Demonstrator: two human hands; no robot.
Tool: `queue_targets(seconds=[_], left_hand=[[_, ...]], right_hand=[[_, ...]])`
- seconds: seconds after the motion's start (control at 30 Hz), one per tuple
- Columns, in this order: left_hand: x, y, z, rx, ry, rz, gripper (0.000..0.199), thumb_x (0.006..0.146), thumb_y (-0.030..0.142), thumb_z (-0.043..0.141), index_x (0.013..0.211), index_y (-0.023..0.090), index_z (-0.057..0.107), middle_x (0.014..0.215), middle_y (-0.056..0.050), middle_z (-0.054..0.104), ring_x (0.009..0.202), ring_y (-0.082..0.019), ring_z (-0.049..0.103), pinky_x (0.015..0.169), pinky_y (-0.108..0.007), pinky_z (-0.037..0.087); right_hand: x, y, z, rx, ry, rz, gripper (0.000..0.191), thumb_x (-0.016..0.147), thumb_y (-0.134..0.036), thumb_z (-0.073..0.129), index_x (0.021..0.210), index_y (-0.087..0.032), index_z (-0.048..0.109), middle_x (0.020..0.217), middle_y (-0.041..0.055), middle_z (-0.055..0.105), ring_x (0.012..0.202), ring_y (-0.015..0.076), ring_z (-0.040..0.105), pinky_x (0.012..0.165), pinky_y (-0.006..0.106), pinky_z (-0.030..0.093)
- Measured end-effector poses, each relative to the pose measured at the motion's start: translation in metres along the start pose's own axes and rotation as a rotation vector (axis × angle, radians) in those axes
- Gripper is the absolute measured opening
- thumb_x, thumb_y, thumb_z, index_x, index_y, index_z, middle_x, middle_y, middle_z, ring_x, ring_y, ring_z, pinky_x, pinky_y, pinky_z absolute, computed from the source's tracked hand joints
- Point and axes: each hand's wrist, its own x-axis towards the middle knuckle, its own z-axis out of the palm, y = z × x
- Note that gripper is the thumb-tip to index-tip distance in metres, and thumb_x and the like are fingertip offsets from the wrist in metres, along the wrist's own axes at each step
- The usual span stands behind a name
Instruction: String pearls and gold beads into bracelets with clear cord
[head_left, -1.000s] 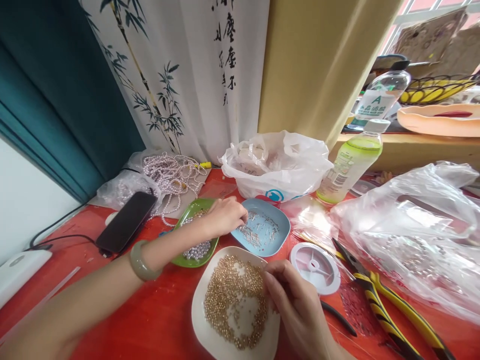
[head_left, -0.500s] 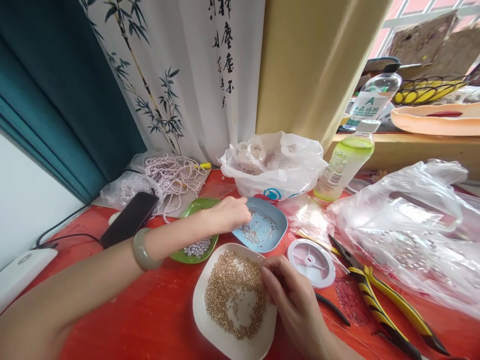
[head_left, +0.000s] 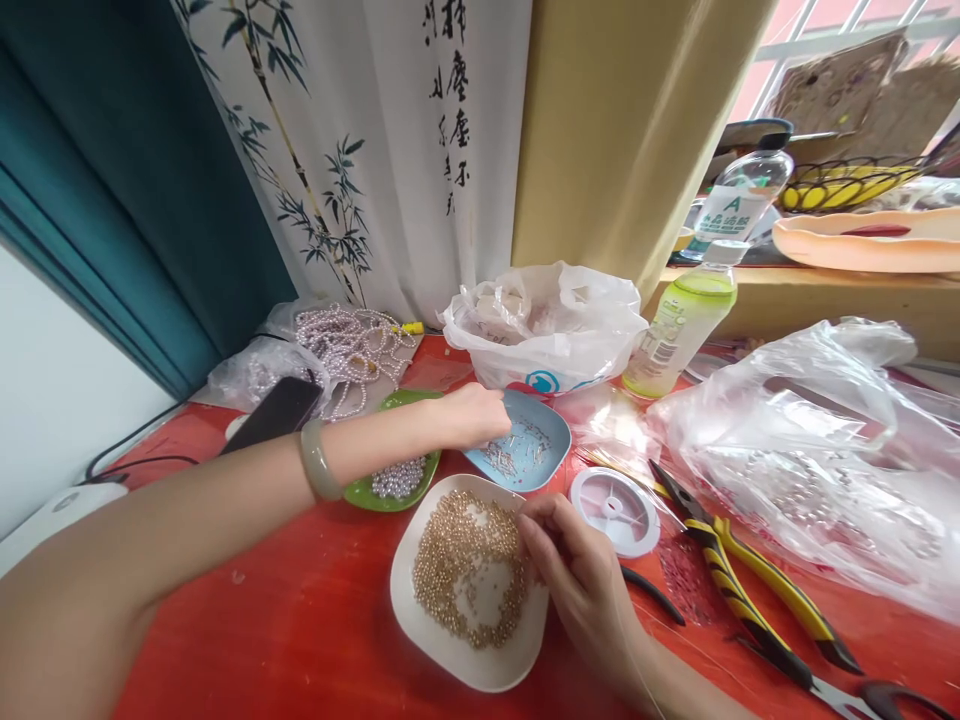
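Daylight from right; glare on plastic bag [head_left: 750,430]; edges stretched.

On table [head_left: 300,620]: front plate [head_left: 480,676], loose beads [head_left: 439,560] in it. From that plate: pin plate [head_left: 553,448] 1 o'clock, plastic bag [head_left: 555,355] behind that, spool [head_left: 615,510] 2, pliers [head_left: 724,572] 3, bead strands [head_left: 349,345] 11.

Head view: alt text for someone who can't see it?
A person's left hand is over the left edge of a blue dish, the right hand at the right rim of a white dish of gold beads. Nearby on the red table: a green dish and yellow-black pliers.
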Motion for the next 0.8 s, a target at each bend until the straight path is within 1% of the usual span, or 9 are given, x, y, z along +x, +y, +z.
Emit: queue_targets(seconds=[0.1,0.23,0.33,0.43,0.63,0.8], left_hand=[[-0.007,-0.006,0.003,-0.035,0.009,-0.070,0.012,0.068,0.011,0.054,0.070,0.014,0.065,0.070,-0.010,0.064,0.074,-0.021,0.055,0.048,-0.025,0.031],[-0.018,-0.014,0.008,-0.103,0.046,-0.166,0.014,0.073,0.019,0.052,0.078,0.019,0.066,0.076,-0.007,0.064,0.076,-0.019,0.055,0.053,-0.024,0.035],[-0.021,-0.016,0.009,-0.155,0.069,-0.199,0.016,0.076,0.027,0.052,0.084,0.024,0.065,0.079,-0.004,0.064,0.081,-0.019,0.055,0.056,-0.023,0.036],[-0.019,-0.014,0.007,-0.193,0.075,-0.210,0.015,0.076,0.032,0.054,0.084,0.026,0.065,0.080,-0.002,0.065,0.084,-0.019,0.054,0.057,-0.023,0.036],[-0.013,-0.012,0.007,-0.220,0.056,-0.199,0.013,0.073,0.025,0.056,0.081,0.026,0.066,0.080,-0.003,0.066,0.085,-0.019,0.055,0.056,-0.022,0.035],[-0.011,-0.012,0.007,-0.235,0.055,-0.180,0.016,0.072,0.020,0.052,0.076,0.022,0.067,0.077,-0.006,0.065,0.082,-0.020,0.055,0.056,-0.023,0.035]], right_hand=[[-0.001,0.001,0.000,0.008,0.004,0.000,0.017,0.088,-0.026,0.036,0.075,-0.019,0.044,0.057,-0.0047,0.041,0.048,0.0099,0.040,0.044,0.021,0.033],[-0.001,0.002,0.001,0.017,0.005,-0.003,0.017,0.088,-0.026,0.036,0.075,-0.019,0.044,0.057,-0.0049,0.042,0.048,0.0095,0.041,0.044,0.020,0.033],[0.000,0.002,0.001,0.023,0.012,-0.004,0.016,0.088,-0.026,0.037,0.075,-0.019,0.044,0.056,-0.0049,0.042,0.047,0.0094,0.041,0.043,0.020,0.034],[0.000,0.001,0.001,0.029,0.016,-0.003,0.016,0.088,-0.025,0.038,0.075,-0.019,0.045,0.056,-0.0049,0.042,0.047,0.0093,0.041,0.043,0.020,0.034],[0.000,0.000,0.001,0.018,0.009,0.011,0.016,0.088,-0.027,0.038,0.076,-0.019,0.045,0.056,-0.0045,0.042,0.047,0.0099,0.042,0.044,0.021,0.034],[-0.001,0.001,0.000,0.023,0.000,0.015,0.018,0.088,-0.027,0.037,0.074,-0.019,0.044,0.056,-0.0046,0.041,0.048,0.0100,0.041,0.044,0.021,0.034]])
